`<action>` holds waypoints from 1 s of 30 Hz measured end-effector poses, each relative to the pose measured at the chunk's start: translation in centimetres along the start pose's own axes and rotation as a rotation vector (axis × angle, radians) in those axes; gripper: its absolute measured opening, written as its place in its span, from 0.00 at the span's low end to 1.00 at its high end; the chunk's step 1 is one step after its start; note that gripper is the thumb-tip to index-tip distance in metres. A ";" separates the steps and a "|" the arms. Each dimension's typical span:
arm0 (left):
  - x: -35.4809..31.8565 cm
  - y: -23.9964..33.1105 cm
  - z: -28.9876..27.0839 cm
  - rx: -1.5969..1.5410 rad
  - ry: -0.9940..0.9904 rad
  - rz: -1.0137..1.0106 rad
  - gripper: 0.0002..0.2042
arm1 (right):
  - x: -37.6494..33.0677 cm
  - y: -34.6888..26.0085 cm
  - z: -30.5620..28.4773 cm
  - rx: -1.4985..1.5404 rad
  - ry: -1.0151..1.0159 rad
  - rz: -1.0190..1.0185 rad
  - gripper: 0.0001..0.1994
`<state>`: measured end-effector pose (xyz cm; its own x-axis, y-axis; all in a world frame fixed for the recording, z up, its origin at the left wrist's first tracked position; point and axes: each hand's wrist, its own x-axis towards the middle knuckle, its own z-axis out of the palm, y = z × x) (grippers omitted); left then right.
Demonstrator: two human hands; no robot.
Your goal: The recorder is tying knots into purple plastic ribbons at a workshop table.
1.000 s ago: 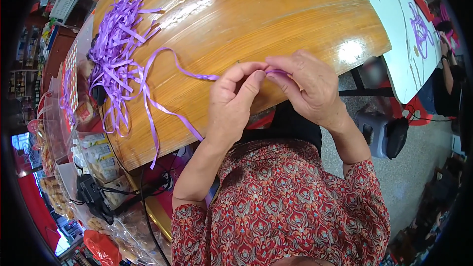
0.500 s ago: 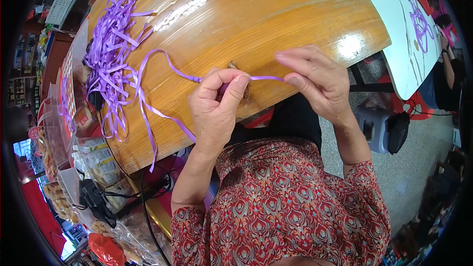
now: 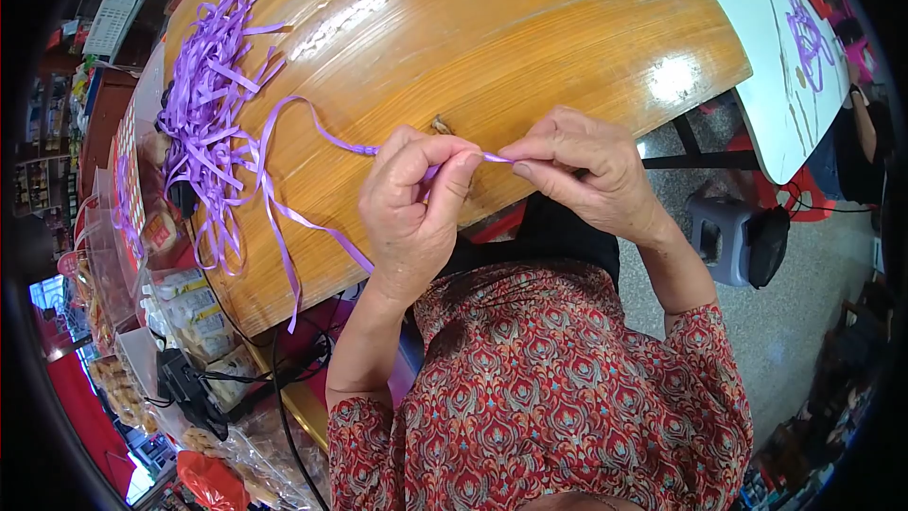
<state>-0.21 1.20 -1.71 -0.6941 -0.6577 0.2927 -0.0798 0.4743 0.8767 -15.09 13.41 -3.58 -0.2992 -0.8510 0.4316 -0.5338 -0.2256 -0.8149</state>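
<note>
A narrow purple ribbon [image 3: 323,130] runs across the wooden table to my left hand [image 3: 416,194], whose thumb and forefinger pinch it. Just left of that hand the ribbon looks twisted or knotted. Part of it is bunched inside my curled fingers and mostly hidden. My right hand [image 3: 588,173] is close by on the right, its thumb and fingertips closed on the short stretch of ribbon that comes out of my left pinch. A large heap of loose purple ribbon [image 3: 210,118] lies at the table's left, with strands trailing toward my left wrist.
Both hands are over the near edge of the wooden table [image 3: 530,47]. A white marbled table [image 3: 757,28] adjoins at the right, with more purple ribbon [image 3: 807,33] and a person's arm [image 3: 864,123] beside it. A grey stool [image 3: 724,238] stands below. Packaged goods [image 3: 194,312] crowd the left.
My right hand has moved left toward my left hand, and its fingers, apart before, have closed on the ribbon. The left hand keeps its pinch, almost unmoved.
</note>
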 end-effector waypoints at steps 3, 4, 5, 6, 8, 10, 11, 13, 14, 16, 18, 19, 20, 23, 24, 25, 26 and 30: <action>0.4 -0.5 0.1 0.040 -0.002 0.083 0.02 | 0.0 -0.3 -0.1 0.032 -0.037 0.039 0.07; 0.5 -1.0 0.3 0.041 -0.001 0.082 0.02 | 0.0 -0.4 -0.2 0.072 -0.070 0.065 0.06; 0.6 -1.5 0.6 -0.017 0.006 0.082 0.02 | -0.1 -0.6 -0.2 0.073 -0.071 0.064 0.06; 0.5 -1.9 0.8 -0.075 0.012 0.082 0.02 | -0.1 -0.7 -0.3 0.233 -0.110 0.152 0.06; 0.3 -2.1 0.9 -0.152 -0.009 0.035 0.02 | -0.2 -0.6 -0.3 0.391 -0.148 0.241 0.06; 0.0 -1.7 1.3 -0.231 -0.033 -0.011 0.02 | -0.4 0.1 0.2 0.881 -0.085 0.399 0.08; -0.3 -1.1 1.6 -0.424 0.031 -0.126 0.03 | -0.5 0.2 0.6 0.881 -0.086 0.399 0.08; -0.6 -1.0 1.9 -0.616 0.097 -0.242 0.04 | -0.4 0.1 1.6 1.111 0.070 0.402 0.10; -0.8 -1.2 1.9 -0.593 0.100 -0.168 0.05 | -0.2 0.0 2.1 1.112 0.067 0.402 0.10; -1.1 -1.6 1.8 -0.568 0.105 -0.095 0.05 | 0.2 -0.1 2.7 1.094 0.133 0.323 0.12; -1.2 -1.9 1.7 -0.415 0.124 0.000 0.05 | 0.7 -0.3 2.7 0.856 0.123 0.218 0.12; -1.3 -1.9 1.7 -0.416 0.125 -0.001 0.05 | 0.9 -0.4 2.7 0.617 0.113 0.114 0.13; -1.3 -1.8 1.6 -0.352 0.148 0.032 0.06 | 1.1 -0.7 2.8 0.619 0.110 0.113 0.13; -1.5 -1.5 1.6 -0.293 0.174 0.069 0.06 | 1.3 -1.3 2.9 0.261 0.142 -0.030 0.14; -1.6 -1.5 1.6 -0.300 0.175 0.072 0.07 | 1.4 -1.2 2.8 0.024 0.152 -0.124 0.15; -1.7 -1.4 1.6 -0.302 0.176 0.071 0.07 | 1.4 -1.1 2.8 -0.214 0.159 -0.216 0.16; -1.8 -1.2 1.6 -0.392 0.161 0.001 0.07 | 1.4 -1.1 2.7 -0.213 0.156 -0.216 0.16; -1.7 -1.9 1.1 -0.461 0.103 -0.079 0.06 | 1.5 -1.0 2.8 -0.310 0.145 -0.303 0.18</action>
<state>0.34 2.10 -4.27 -0.6224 -0.7468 0.2344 0.2125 0.1270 0.9689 -12.79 11.00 -3.19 -0.1888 -0.6883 0.7004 -0.8194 -0.2826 -0.4987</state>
